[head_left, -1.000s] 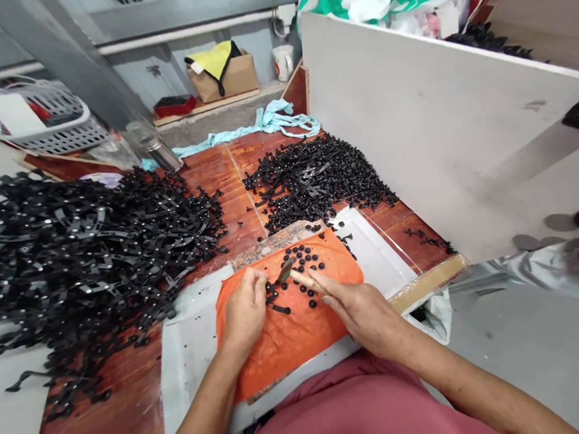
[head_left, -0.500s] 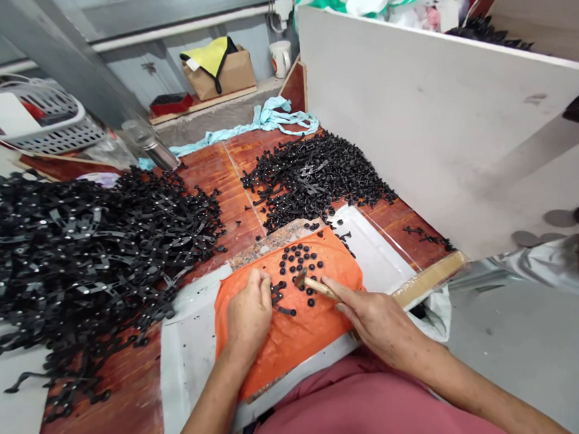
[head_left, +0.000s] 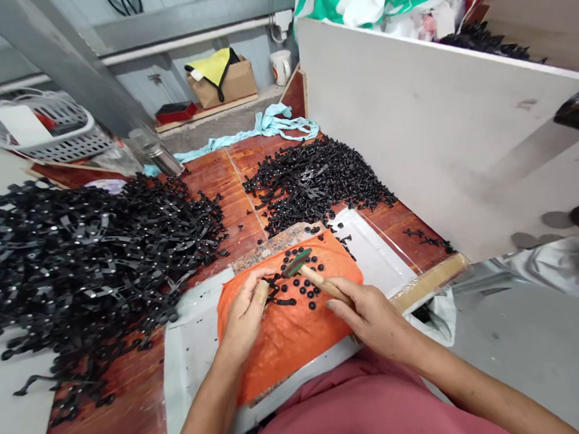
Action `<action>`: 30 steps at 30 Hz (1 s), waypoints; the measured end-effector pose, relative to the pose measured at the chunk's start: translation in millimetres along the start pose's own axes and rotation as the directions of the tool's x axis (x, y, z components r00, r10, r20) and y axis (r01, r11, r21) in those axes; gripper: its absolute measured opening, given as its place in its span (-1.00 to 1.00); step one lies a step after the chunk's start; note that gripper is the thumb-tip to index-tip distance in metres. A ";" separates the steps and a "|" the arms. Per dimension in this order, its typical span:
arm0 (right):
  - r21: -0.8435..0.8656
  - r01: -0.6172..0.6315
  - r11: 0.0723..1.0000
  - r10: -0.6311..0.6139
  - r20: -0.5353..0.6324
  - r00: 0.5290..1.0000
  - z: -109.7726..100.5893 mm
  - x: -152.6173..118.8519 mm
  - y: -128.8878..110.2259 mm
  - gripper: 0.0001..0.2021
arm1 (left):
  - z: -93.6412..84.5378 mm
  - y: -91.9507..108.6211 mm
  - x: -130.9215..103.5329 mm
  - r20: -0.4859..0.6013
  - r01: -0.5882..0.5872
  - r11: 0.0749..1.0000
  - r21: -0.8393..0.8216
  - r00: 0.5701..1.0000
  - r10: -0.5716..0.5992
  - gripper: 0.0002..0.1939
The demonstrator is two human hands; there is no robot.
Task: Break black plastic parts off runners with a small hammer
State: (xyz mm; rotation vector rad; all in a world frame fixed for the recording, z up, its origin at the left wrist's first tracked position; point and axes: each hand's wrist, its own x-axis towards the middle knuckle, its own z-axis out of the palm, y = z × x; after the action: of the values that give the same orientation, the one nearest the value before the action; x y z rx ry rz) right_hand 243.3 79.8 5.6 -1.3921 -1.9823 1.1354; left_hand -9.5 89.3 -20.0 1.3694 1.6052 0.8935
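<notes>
One reddish worktop (head_left: pixel 128 423) spreads around the orange cloth (head_left: pixel 268 359). Left of the cloth rises a large heap of black parts (head_left: pixel 82 253); beyond the cloth lies a smaller black pile (head_left: pixel 317 181). Over the cloth, the right hand (head_left: pixel 371 314) grips a wooden-handled hammer (head_left: pixel 319 281); the left hand (head_left: pixel 244 314), fingers bent, is at black linked pieces (head_left: pixel 273 289); whether it pinches them I cannot tell. Small black discs (head_left: pixel 312 305) dot the cloth.

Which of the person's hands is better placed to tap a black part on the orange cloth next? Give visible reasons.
Probably the right hand: it already holds the wooden-handled hammer over the orange cloth. The left hand is close beside black parts.
</notes>
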 end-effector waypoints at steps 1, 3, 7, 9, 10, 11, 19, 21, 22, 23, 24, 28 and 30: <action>0.059 0.003 0.998 -0.003 -0.001 1.000 1.3 4.9 -4.7 -0.88 | 1.0 1.3 -3.0 0.038 0.015 0.997 -0.075 0.999 -0.012 -0.56; 0.179 0.010 0.984 -0.011 0.006 1.000 6.3 15.2 -13.1 -0.93 | 4.1 3.6 -9.4 0.091 0.025 0.984 -0.175 0.996 -0.009 -0.48; 0.357 0.003 0.934 -0.012 0.022 1.000 23.2 32.1 -19.6 -0.93 | 8.3 7.1 -20.9 0.169 -0.031 0.981 -0.191 0.984 0.064 -0.62; 0.391 -0.003 0.921 -0.001 0.009 1.000 31.1 35.8 -18.7 -0.94 | 7.7 8.7 -25.0 0.196 -0.072 0.990 -0.125 0.976 0.096 -0.67; 0.399 -0.005 0.917 0.002 0.006 1.000 33.9 36.4 -18.1 -0.93 | 6.8 9.4 -26.6 0.197 -0.092 0.993 -0.073 0.975 0.105 -0.68; 0.401 -0.003 0.916 0.001 0.005 1.000 35.9 36.2 -17.8 -0.92 | 5.6 10.1 -28.0 0.188 -0.117 0.993 -0.015 0.975 0.117 -0.69; 0.421 0.009 0.907 -0.020 0.021 1.000 35.9 26.6 -18.8 -0.92 | -4.0 8.3 -45.1 0.283 -0.380 0.794 0.473 0.920 0.272 -0.59; 0.423 -0.004 0.906 -0.009 0.028 1.000 38.1 26.2 -16.0 -0.91 | -3.6 9.1 -52.0 0.247 -0.386 0.657 0.648 0.922 0.298 -0.58; 0.425 -0.014 0.905 -0.002 0.038 0.999 40.0 26.3 -14.5 -0.90 | -2.8 10.8 -55.2 0.215 -0.372 0.592 0.715 0.923 0.320 -0.61; 0.429 -0.025 0.903 0.003 0.052 0.999 42.2 26.4 -13.5 -0.87 | -1.5 13.1 -57.9 0.185 -0.358 0.550 0.755 0.920 0.345 -0.65; 0.428 -0.034 0.903 0.006 0.065 0.998 44.4 26.7 -13.0 -0.84 | 0.0 16.0 -60.0 0.166 -0.354 0.541 0.763 0.916 0.365 -0.70; 0.434 0.007 0.901 -0.045 0.077 0.996 48.0 27.4 -18.3 -0.78 | 4.1 24.5 -60.9 0.202 -0.407 0.752 0.518 0.913 0.355 -0.77; 0.442 0.046 0.896 -0.085 0.068 0.994 43.6 27.0 -21.6 -0.81 | 2.3 22.5 -55.9 0.219 -0.390 0.840 0.377 0.919 0.328 -0.75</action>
State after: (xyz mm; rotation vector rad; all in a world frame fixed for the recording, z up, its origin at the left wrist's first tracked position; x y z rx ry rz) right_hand 188.6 85.7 -2.9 -1.0458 -1.6675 1.5179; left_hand 5.4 37.5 7.2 2.0422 1.4991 0.6560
